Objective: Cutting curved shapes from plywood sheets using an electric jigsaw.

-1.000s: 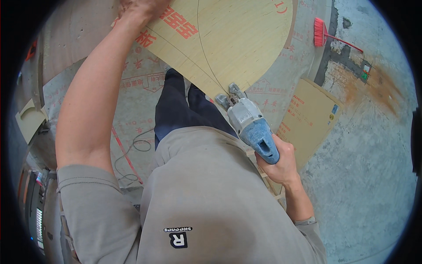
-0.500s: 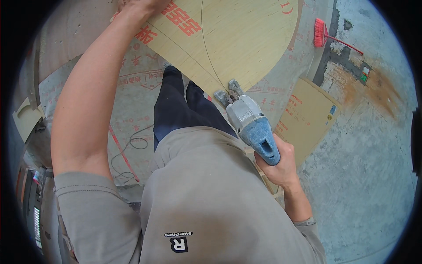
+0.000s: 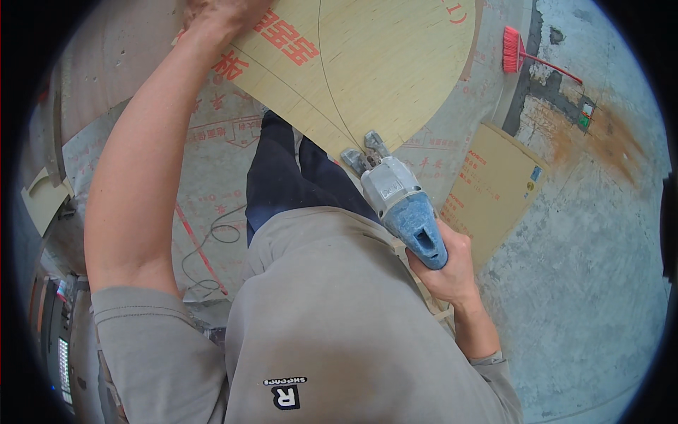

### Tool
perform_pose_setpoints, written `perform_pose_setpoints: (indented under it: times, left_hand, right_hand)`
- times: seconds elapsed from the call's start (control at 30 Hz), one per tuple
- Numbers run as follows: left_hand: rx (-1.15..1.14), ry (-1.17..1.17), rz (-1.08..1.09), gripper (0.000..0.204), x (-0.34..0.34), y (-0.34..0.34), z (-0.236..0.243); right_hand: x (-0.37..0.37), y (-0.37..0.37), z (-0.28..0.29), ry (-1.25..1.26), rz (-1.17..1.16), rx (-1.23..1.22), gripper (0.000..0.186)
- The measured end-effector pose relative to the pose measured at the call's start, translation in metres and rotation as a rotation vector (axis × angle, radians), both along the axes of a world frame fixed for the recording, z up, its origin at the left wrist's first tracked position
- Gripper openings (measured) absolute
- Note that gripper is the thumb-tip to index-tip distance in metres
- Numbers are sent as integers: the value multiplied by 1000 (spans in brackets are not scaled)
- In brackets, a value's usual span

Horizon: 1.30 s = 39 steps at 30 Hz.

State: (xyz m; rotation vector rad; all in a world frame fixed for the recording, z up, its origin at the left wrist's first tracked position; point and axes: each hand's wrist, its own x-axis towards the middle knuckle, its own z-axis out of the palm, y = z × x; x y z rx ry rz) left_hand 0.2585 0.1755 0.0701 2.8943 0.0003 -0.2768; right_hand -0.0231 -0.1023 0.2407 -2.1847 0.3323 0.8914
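Biggest thing here is the floor (image 3: 565, 304), bare grey concrete off to the right of my right grip (image 3: 452, 265). Next up: the plywood sheet (image 3: 385, 71), pale with red print, thin dark lines running down to its near corner, ahead and left of that grip. A flat tan board (image 3: 487, 191) lies ahead of it, slightly right. Then a red broom (image 3: 512, 49), well ahead and right. The blue-and-grey jigsaw (image 3: 402, 194) is in my right grip, closed round the handle, forked shoe at the plywood corner. My left grip (image 3: 226, 13) is at the sheet's left side, fingers mostly hidden; can't tell how open.
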Motion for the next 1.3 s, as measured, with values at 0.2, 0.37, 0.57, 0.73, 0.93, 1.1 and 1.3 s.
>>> perform_pose_setpoints:
  times: [0.2,0.37,0.57,0.73,0.93,1.1,1.3]
  left_hand:
    - [19,-9,-5,75,1,1,-2]
    - [46,2,-12,75,2,1,-5]
    - [41,16,-3,75,3,1,-2]
    - [40,9,-7,77,2,2,-5]
    - [43,19,-10,77,2,1,-3]
    - [42,19,-11,77,2,1,-3]
    - [53,18,-11,76,3,-1,-2]
  right_hand:
    - [0,1,0,13,-8,-1,23]
    - [1,6,0,1,-34,6,22]
    - [2,7,4,28,-43,9,21]
    - [1,8,3,25,-50,1,19]
    - [3,12,3,32,-69,-1,19]
    - [3,13,3,39,-76,7,19]
    - [3,13,2,36,-84,17,20]
